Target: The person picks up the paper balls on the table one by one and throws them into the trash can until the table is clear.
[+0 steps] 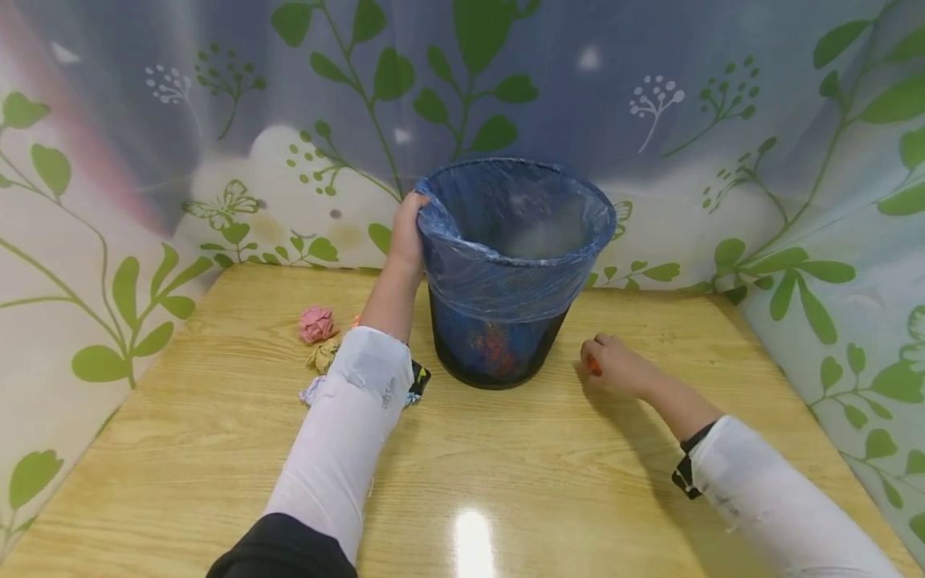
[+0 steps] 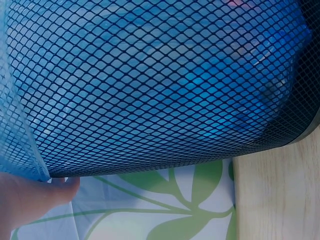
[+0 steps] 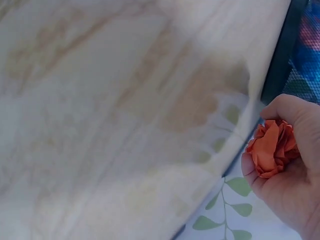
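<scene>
A black mesh wastebasket (image 1: 499,321) lined with a blue plastic bag (image 1: 506,281) stands upright toward the back of the table. My left hand (image 1: 407,237) grips its rim on the left side, over the folded bag edge; part of that hand is hidden behind the rim. To the right of the basket, just above the tabletop, my right hand (image 1: 614,365) has its fingers curled round a crumpled orange paper ball (image 3: 272,147). Through the mesh, blurred red and blue shapes show low inside the basket.
Left of the basket lie a pink crumpled paper ball (image 1: 316,324), a tan one (image 1: 323,354) and a pale bluish one (image 1: 312,391), partly behind my left forearm. A leaf-patterned curtain (image 1: 347,160) borders the wooden table (image 1: 549,482) at the back and sides.
</scene>
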`<action>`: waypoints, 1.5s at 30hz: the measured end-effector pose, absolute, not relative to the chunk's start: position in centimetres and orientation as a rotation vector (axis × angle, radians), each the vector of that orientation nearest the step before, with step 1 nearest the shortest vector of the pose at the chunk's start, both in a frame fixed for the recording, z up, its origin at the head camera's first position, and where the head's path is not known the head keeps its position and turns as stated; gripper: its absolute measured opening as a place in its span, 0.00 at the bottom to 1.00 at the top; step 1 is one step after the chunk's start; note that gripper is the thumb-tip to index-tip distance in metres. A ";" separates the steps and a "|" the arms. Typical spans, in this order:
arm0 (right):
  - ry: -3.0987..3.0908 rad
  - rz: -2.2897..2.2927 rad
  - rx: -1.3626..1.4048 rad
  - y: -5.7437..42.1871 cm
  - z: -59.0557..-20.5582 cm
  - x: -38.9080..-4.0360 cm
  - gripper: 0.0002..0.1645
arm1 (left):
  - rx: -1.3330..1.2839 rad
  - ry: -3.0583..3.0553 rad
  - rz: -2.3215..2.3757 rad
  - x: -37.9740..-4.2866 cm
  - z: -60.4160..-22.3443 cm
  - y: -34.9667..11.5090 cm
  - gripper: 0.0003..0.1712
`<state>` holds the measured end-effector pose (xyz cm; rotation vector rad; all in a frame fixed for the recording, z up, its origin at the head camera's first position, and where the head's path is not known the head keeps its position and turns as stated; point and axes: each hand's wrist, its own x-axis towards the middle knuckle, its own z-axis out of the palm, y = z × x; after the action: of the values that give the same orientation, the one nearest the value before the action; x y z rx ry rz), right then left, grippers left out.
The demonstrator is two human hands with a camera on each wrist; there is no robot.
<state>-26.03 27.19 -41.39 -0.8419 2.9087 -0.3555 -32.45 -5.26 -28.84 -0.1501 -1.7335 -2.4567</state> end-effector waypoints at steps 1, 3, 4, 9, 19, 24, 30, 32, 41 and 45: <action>2.910 -0.348 -0.844 27.2 -41.1 -26.1 0.12 | -0.147 -1.730 -2.451 -32.5 -28.8 -5.3 0.11; 2.922 -0.337 -0.868 27.4 -40.5 -26.3 0.12 | -0.143 -1.729 -2.438 -32.5 -28.7 -5.3 0.10; 2.933 -0.329 -0.876 27.4 -40.2 -26.4 0.12 | -0.146 -1.726 -2.432 -32.6 -28.7 -5.3 0.09; 2.939 -0.341 -0.848 27.6 -38.6 -26.7 0.10 | -0.151 -1.707 -2.425 -32.7 -28.6 -5.2 0.08; 3.004 -0.292 -0.896 28.2 -36.1 -27.8 0.08 | -0.155 -1.657 -2.480 -32.5 -29.0 -5.1 0.08; 3.068 -0.230 -0.983 28.2 -34.4 -28.0 0.08 | -0.159 -1.638 -2.496 -32.6 -29.0 -5.1 0.10; 3.052 -0.158 -0.931 28.2 -32.2 -28.4 0.06 | -0.152 -1.657 -2.478 -32.6 -28.9 -5.0 0.13; 3.042 -0.151 -0.912 28.3 -31.6 -28.7 0.06 | -0.150 -1.669 -2.464 -32.5 -28.9 -5.1 0.10; 3.094 -0.238 -0.833 28.2 -28.6 -29.2 0.08 | -0.148 -1.675 -2.452 -32.6 -29.0 -5.1 0.09; 3.098 -0.269 -0.802 28.0 -27.7 -29.4 0.09 | -0.145 -1.679 -2.458 -32.6 -29.0 -5.2 0.10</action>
<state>-29.37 28.04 -27.72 -0.8023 3.0976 -0.2692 -32.63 -5.17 -29.05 -0.1452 -1.6789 -2.4580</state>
